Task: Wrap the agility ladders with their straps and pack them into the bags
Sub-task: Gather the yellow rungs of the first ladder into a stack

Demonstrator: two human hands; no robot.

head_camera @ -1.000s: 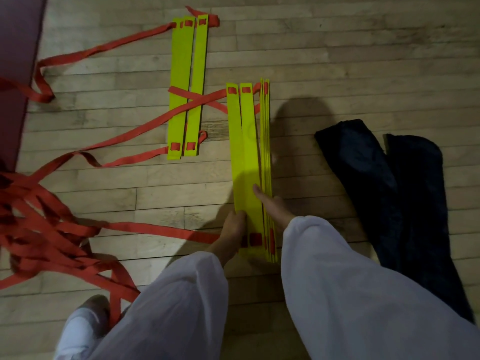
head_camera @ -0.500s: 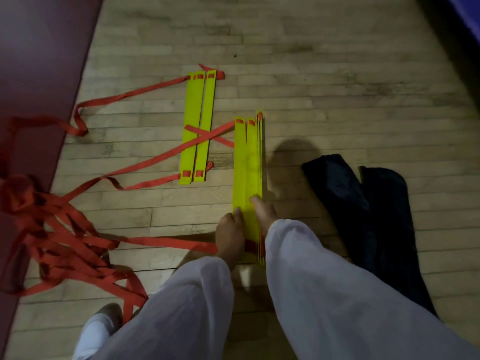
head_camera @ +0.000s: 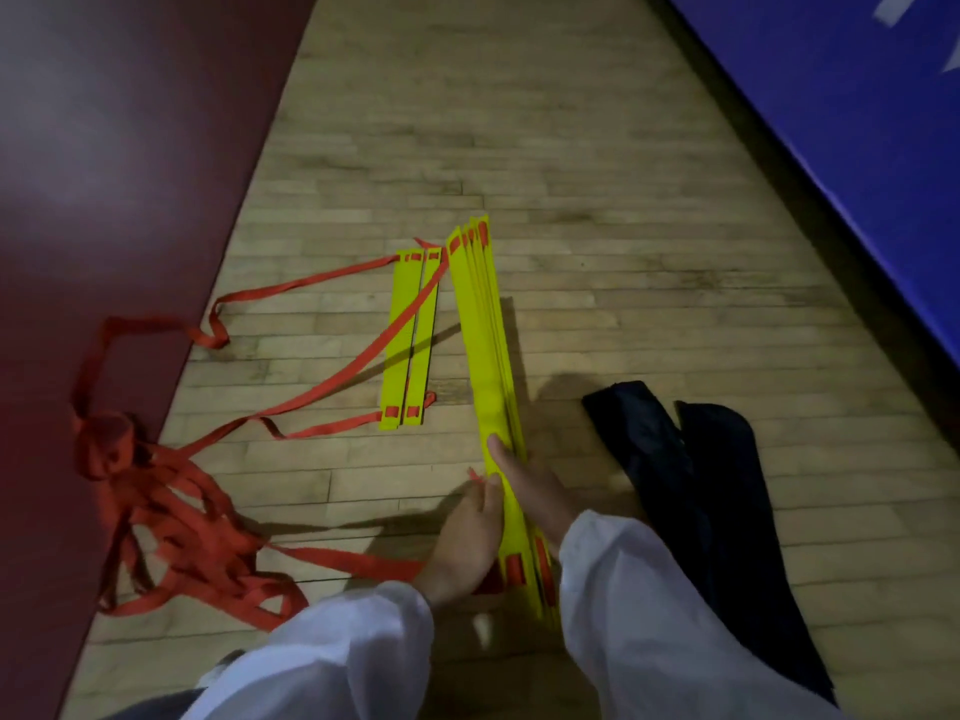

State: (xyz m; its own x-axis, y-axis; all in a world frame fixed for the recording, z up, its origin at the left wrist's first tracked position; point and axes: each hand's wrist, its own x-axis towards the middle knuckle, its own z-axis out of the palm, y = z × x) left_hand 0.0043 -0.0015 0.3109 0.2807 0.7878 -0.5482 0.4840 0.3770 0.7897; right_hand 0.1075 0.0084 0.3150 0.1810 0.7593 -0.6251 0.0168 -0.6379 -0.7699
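Standing on edge between the two hands, a stack of yellow rungs is held low over the wooden floor, its far end pointing away from the person. The right hand is closed on the stack: the thumb is laid on the left face, and the fingers are wrapped round the far side, out of sight. The left hand is pressed against the left face near the lower end, fingers pointing up along it; whether they curl round the rungs cannot be told. A short red strap end is seen at its fingertips. Red tabs are visible at both ends of the stack.

Just left of the stack, two yellow rungs are laid flat and side by side on the floor, crossed diagonally by one of the red straps. The straps run leftward from there into a loose tangle, which lies partly on the floor and partly on a red mat. One strap is stretched from the tangle to the left hand.

To the right of the stack, dark bags are spread flat on the floor, apart from the rungs. A blue mat is seen at the upper right. Both forearms are covered by white sleeves.
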